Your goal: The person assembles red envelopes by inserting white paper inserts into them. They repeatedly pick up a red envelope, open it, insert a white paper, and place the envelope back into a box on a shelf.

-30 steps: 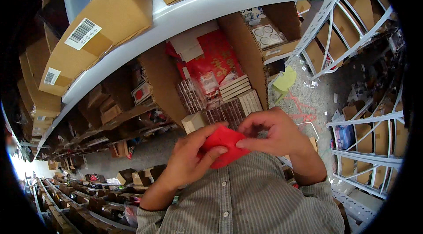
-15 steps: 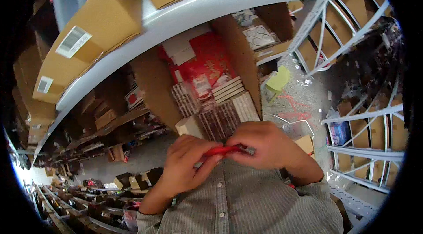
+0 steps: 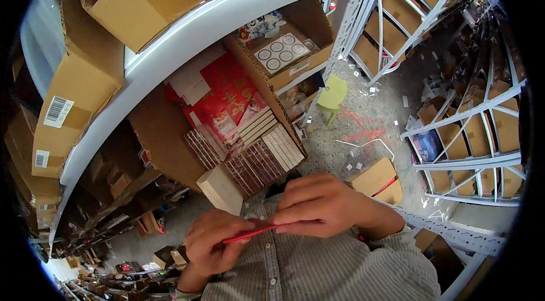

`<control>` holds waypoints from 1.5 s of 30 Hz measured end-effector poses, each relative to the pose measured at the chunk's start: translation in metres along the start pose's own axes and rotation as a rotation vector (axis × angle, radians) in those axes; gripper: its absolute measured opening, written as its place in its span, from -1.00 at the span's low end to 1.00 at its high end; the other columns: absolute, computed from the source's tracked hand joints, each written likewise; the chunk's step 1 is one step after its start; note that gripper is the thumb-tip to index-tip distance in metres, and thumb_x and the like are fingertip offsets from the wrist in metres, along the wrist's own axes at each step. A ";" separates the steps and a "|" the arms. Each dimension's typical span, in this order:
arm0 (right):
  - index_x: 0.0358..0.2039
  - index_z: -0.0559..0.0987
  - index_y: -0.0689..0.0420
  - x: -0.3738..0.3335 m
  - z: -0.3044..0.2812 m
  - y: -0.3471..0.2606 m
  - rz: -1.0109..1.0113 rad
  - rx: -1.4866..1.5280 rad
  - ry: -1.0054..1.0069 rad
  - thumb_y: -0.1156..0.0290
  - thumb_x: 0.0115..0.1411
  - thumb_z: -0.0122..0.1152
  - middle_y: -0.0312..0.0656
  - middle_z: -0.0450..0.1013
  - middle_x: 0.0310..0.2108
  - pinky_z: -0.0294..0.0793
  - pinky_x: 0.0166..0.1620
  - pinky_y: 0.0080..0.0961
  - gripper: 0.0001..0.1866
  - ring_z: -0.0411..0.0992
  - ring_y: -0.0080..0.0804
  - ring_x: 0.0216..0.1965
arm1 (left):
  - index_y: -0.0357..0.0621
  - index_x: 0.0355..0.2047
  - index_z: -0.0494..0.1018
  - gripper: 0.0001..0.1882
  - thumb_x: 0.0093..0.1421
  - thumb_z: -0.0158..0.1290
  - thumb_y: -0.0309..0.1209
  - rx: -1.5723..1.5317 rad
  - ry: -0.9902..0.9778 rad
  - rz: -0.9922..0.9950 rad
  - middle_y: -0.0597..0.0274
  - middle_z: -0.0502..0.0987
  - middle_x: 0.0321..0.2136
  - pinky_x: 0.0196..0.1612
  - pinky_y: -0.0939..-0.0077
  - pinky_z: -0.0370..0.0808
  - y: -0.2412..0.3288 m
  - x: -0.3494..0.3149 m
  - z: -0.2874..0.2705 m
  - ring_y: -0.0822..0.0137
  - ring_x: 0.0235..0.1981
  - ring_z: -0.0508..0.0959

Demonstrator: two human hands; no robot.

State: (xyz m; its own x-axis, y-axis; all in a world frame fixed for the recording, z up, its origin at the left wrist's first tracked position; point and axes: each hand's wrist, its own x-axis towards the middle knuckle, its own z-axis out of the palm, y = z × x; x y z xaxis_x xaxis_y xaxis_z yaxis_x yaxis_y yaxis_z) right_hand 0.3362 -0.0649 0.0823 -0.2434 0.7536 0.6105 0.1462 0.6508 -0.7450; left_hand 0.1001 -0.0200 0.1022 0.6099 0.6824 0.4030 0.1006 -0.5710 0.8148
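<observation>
A thin, flat red piece (image 3: 247, 236), seen almost edge-on, stretches between my hands in front of my shirt; its exact kind cannot be made out. My left hand (image 3: 213, 242) pinches its left end with thumb and fingers. At its other end, my right hand (image 3: 318, 207) is closed on it. Just beyond my hands, an open cardboard box (image 3: 159, 145) holds tightly packed brown-and-white bundles (image 3: 250, 170), cream slabs (image 3: 256, 126) and flat red packets with gold print (image 3: 224, 94). A pale block (image 3: 220, 188) stands at the box's near corner.
A curved-looking grey shelf beam (image 3: 187, 20) crosses above the box, with labelled cartons (image 3: 187, 0) on it. To the right are a carton of round-patterned white packs (image 3: 281, 53), a green stool (image 3: 332, 94), a floor carton (image 3: 377, 179) and metal racks (image 3: 471, 165).
The view has turned, so the box and shelf sit further left. Both hands still hold the red piece, which now looks straighter and slopes down toward my left hand.
</observation>
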 end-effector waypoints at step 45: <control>-0.39 0.64 0.25 0.035 0.020 0.005 0.245 0.111 0.076 0.54 -0.05 0.40 -0.11 0.51 -0.54 0.42 -0.47 -0.46 -0.83 0.46 -0.29 -0.55 | -0.21 -0.33 0.59 -0.79 -0.01 0.29 -0.50 0.139 0.151 -0.296 0.10 0.62 -0.37 -0.29 0.46 0.54 -0.008 -0.039 -0.019 0.24 -0.38 0.64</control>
State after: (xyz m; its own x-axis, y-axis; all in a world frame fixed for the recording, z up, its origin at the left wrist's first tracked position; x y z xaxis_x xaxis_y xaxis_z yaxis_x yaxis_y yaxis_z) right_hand 0.3094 -0.0374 0.0944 -0.1401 0.8949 0.4236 0.0849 0.4371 -0.8954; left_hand 0.0605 -0.0329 0.0883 0.4166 0.8813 0.2231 0.3681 -0.3879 0.8450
